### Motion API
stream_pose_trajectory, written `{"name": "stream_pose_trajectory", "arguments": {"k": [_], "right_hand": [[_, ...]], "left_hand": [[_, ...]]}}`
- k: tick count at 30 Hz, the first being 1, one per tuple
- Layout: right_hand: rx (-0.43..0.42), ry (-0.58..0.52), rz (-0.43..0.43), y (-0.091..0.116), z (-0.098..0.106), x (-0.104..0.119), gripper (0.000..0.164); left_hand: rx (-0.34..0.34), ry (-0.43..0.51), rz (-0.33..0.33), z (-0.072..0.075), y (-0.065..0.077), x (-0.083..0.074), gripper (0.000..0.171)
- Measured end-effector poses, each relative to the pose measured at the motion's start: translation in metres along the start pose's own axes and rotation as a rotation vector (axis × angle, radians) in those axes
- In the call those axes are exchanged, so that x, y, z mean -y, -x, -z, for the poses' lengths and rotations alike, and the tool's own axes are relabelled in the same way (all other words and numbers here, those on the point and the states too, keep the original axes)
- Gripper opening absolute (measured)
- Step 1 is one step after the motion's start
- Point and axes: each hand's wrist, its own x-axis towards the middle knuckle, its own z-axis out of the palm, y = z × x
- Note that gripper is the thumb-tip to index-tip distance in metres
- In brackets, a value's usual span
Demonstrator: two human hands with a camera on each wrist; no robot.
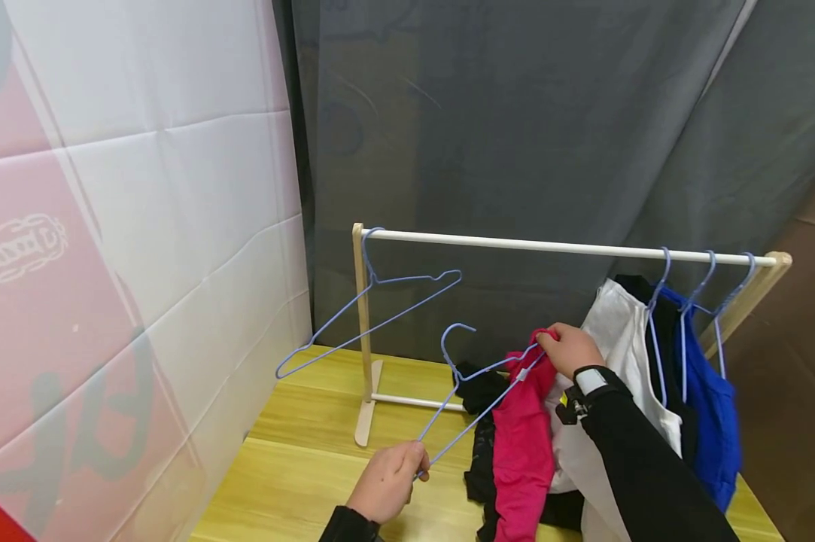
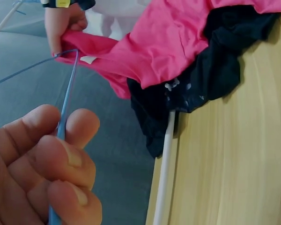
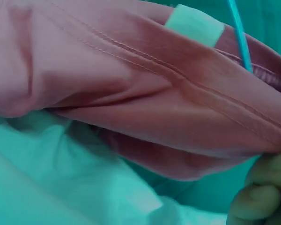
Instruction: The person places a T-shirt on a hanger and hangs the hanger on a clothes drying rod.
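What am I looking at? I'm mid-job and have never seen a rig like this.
No machine here, just a person's bare left hand and right hand. The wide picture is taken from the head, looking down; the other two from the left and right wrists.

The left hand grips a blue hanger; the right holds a pink garment near the hanger's other end. Dark clothing lies on the wooden table. A rack carries a bare hanger at one end, hung clothes at the other.

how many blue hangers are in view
5: one bare hanger leftmost on the rail; one held hanger in the left hand; three hangers among clothes near the rail's right end. More may hide behind the clothes.
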Motion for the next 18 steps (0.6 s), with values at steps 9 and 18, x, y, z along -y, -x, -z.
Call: {"name": "stream_pose_trajectory", "arguments": {"k": [9,18], "right_hand": [[0.168,-0.036,0.085,0.009,0.006,0.021,0.043],[0.006,0.208,0.302,0.019,0.010,0.015,0.032]], "left_hand": [[-0.058,-0.196,-0.082,-0.007,-0.007,-0.003,0.048],[-0.063,-0.233,-0.139,-0.005,-0.019,-0.009,0.047]]}}
